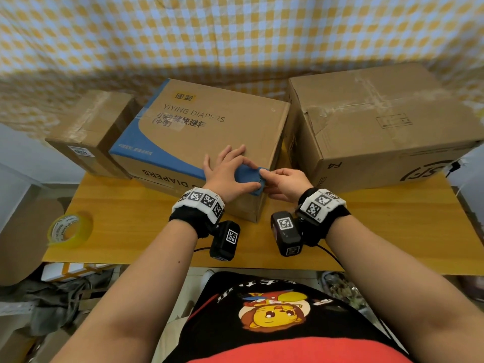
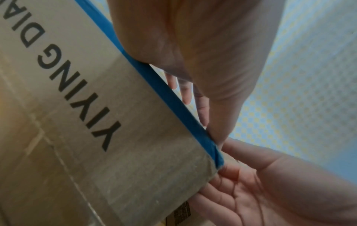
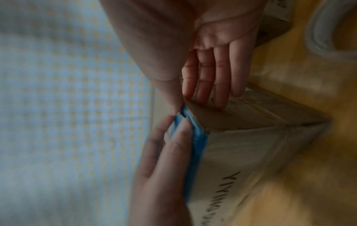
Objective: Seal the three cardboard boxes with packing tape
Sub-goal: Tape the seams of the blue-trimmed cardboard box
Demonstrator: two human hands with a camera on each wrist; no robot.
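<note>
the diaper box [image 1: 209,132], brown with a blue corner band and the print "yiying diapers", stands in the middle of the yellow table [image 1: 366,231], turned a little askew. against its left side sits the small taped box [image 1: 89,132], lower than it; just to its right stands the large plain box [image 1: 387,127], nearly touching. the roll of packing tape [image 1: 69,230] lies flat on the table well to the left of the diaper box's near corner, close to the table's front edge. both hands meet at the diaper box's near right top corner. the left hand [image 1: 227,170] lies released on the lid, fingers straight and spread, thumb along the blue edge. the right hand [image 1: 284,183] has its thumb and forefinger pressed to the blue corner while the other fingers lie straight against the side; whether it pinches anything there cannot be told.
</note>
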